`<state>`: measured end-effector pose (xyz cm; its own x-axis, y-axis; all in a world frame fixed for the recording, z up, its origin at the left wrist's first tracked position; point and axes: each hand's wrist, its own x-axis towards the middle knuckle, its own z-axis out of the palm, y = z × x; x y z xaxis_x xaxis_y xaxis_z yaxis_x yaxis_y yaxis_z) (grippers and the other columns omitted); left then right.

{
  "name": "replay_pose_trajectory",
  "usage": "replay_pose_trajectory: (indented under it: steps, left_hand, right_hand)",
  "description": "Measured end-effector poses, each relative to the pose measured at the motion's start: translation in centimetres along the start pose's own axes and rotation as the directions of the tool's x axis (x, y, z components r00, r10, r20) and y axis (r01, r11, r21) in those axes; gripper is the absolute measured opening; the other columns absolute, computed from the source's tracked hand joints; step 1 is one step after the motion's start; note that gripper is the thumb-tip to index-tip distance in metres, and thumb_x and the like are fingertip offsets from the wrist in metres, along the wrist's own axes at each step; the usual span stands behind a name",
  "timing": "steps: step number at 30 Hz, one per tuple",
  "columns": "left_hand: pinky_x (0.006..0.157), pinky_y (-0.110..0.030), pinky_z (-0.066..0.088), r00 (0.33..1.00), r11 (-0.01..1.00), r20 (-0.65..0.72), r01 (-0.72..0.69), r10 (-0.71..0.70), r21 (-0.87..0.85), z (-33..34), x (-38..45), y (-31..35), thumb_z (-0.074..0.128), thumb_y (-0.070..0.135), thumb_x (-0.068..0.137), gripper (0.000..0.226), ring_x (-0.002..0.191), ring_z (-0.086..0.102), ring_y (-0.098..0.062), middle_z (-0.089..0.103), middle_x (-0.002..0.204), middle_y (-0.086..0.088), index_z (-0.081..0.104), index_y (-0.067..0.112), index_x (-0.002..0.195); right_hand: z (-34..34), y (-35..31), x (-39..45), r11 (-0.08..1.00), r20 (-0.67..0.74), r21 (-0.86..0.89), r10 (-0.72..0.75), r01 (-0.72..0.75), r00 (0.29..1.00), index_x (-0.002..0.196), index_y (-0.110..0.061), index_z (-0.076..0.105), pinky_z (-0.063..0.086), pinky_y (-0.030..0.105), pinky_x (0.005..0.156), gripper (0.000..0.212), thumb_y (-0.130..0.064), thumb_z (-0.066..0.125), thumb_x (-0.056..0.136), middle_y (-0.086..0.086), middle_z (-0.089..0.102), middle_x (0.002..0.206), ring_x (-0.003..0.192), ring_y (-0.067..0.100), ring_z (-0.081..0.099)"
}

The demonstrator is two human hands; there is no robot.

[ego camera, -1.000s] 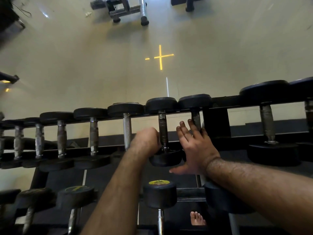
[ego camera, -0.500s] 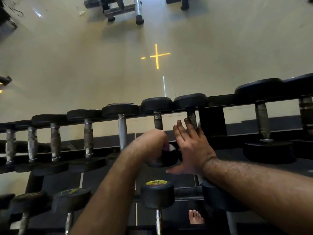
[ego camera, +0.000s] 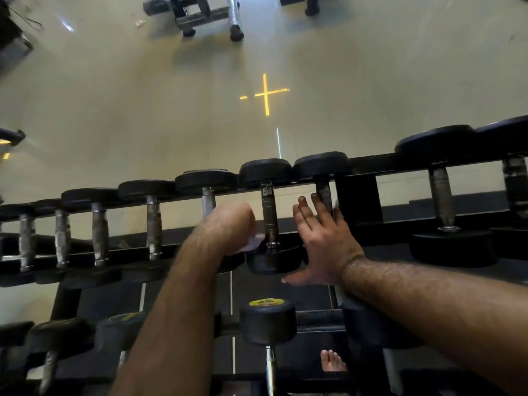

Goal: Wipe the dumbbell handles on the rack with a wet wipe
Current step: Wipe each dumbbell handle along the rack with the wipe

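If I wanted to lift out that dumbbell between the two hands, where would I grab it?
Probably by the bare metal handle of the dumbbell, reaching down from above. It lies across the rack rails, its black heads too wide to close fingers round, and the slim bar between them is exposed.

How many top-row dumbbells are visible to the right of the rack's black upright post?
2: one dumbbell just right of the post, a second dumbbell at the frame's right edge. More may lie out of view.
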<state>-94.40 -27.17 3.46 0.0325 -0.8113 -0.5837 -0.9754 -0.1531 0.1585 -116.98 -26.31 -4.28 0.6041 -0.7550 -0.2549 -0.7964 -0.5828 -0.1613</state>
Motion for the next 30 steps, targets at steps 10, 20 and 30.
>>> replay_pose_trajectory:
  steps: [10,20,30]
  left_hand:
    - [0.085,-0.031,0.055,0.936,0.926,-0.317,0.022,-0.152,-0.377,2.7,-4.0,3.7,0.064,0.022,0.099,0.023,0.095,0.059,-0.009,0.066,0.107,0.005,0.072,0.020,0.121]
    - [0.086,-0.025,0.054,0.840,0.804,-0.449,-0.026,-0.304,-0.594,5.6,-6.0,4.6,0.060,-0.003,0.089,0.037,0.101,0.069,-0.017,0.076,0.108,-0.005,0.076,0.011,0.119]
    - [0.083,-0.027,0.062,0.799,0.577,-0.495,-0.238,-0.341,-0.781,7.0,-5.6,7.4,0.078,0.023,0.094,0.023,0.094,0.072,-0.005,0.076,0.099,0.008,0.079,0.016,0.115]
  right_hand:
    - [-0.8,-0.3,-0.4,0.994,0.029,0.055,0.093,-0.095,0.995,0.171,-0.009,0.006,0.016,0.074,0.126,0.161,-0.110,0.049,0.053,0.014,0.000,0.180,0.165,0.042,-0.008]
    - [-0.8,1.7,-3.4,0.965,0.058,0.159,0.204,-0.211,0.977,0.168,-0.014,-0.022,-0.007,0.065,0.130,0.144,-0.110,0.026,0.071,0.006,-0.029,0.175,0.163,0.025,-0.024]
    - [-4.2,14.4,-7.5,0.917,0.087,-0.345,0.243,-0.200,0.966,0.170,-0.006,-0.007,-0.015,0.063,0.128,0.157,-0.116,0.006,0.059,0.015,-0.017,0.178,0.164,0.031,-0.020]
